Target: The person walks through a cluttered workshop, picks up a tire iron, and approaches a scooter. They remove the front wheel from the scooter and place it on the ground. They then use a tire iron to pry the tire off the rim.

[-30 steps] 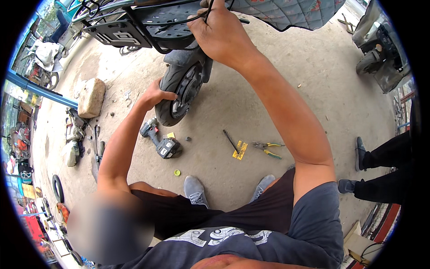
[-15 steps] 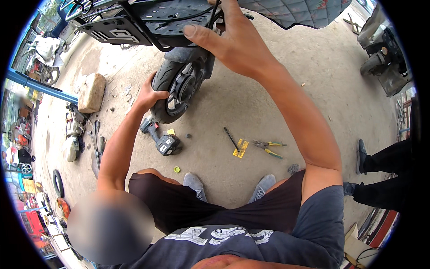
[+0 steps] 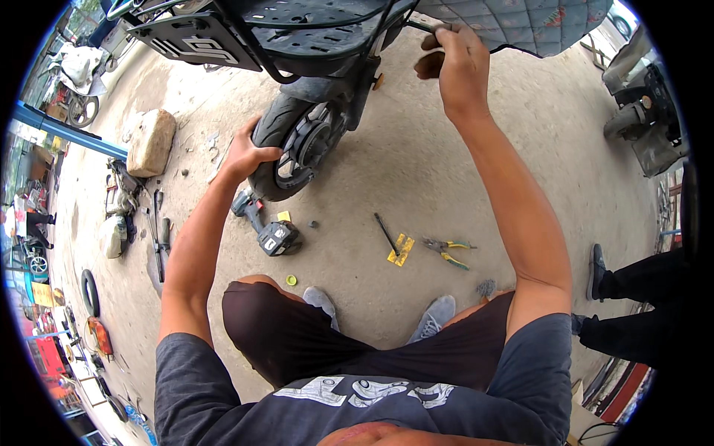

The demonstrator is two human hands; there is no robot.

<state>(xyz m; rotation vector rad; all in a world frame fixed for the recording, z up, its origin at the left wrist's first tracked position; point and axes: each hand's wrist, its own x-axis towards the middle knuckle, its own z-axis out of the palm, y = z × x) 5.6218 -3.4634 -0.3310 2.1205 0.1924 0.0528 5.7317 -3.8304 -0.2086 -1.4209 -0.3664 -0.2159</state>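
My left hand (image 3: 248, 154) grips the left side of the scooter's front tire (image 3: 269, 141), the thumb lying across it toward the spoked rim. The wheel is turned at an angle under a dark fender (image 3: 320, 88). Higher up and to the right, my right hand (image 3: 462, 67) has its fingers curled at the end of a thin dark brake lever (image 3: 419, 26), beside the quilted cover (image 3: 513, 26). The lever's inner end is hidden. Above the wheel hangs a black metal front basket (image 3: 320, 37) with a dark plate (image 3: 195, 43) on it.
On the concrete floor lie a cordless impact driver (image 3: 266, 227), a dark rod (image 3: 385, 230) by a yellow packet (image 3: 401, 250), pliers (image 3: 449, 252) and a yellow-green ring (image 3: 291, 280). A stone block (image 3: 151, 143) sits left. Another person's legs (image 3: 632, 297) stand at right.
My right hand has moved right from the basket's edge to the brake lever. My left hand stays on the tire. The basket and cover have shifted slightly right.
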